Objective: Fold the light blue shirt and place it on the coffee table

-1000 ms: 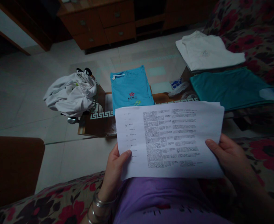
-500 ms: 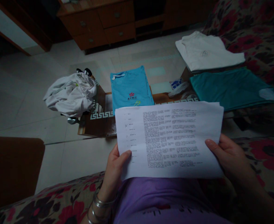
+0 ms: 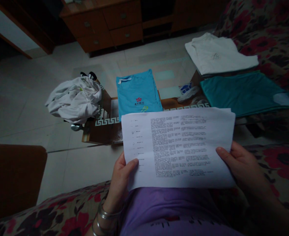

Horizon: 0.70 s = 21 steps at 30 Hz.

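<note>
Printed paper sheets [image 3: 181, 150], covered in columns of small text with a few pen marks, are held up above my lap. My left hand [image 3: 123, 172] pinches their left edge, thumb on top and fingers hidden beneath. At the right edge my right hand [image 3: 240, 162] grips them the same way. Just beyond the sheets, a folded blue shirt [image 3: 138, 91] with a red logo lies on the glass table, its lower part hidden by the paper.
A crumpled white garment [image 3: 75, 100] sits on the left of the glass table [image 3: 127, 65]. Folded white [image 3: 218, 54] and teal [image 3: 245, 91] clothes lie at the right, near a plastic packet [image 3: 187, 90]. A wooden cabinet [image 3: 110, 26] stands behind; a brown panel [image 3: 14, 180] is at the left.
</note>
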### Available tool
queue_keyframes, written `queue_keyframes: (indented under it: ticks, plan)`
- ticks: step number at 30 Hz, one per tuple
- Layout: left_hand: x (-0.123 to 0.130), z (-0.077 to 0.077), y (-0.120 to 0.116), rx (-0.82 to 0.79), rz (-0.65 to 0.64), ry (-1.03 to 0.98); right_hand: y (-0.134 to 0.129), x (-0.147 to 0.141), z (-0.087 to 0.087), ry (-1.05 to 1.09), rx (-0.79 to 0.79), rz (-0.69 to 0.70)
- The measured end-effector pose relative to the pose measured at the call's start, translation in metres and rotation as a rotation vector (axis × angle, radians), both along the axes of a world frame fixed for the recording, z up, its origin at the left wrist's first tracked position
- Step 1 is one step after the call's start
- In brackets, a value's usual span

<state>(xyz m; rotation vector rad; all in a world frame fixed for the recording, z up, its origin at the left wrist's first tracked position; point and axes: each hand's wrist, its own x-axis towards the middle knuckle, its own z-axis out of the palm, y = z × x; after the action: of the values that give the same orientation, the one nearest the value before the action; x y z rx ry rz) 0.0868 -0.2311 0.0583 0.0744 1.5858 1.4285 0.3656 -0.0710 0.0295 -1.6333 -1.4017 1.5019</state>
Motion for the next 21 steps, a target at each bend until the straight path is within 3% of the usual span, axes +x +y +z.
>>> queue_keyframes:
  ticks: [21]
  plan:
    - [0.0032, 0.0038, 0.0012, -0.01, 0.006, 0.023, -0.0007, -0.004, 0.0025, 0.039, 0.019, -0.01]
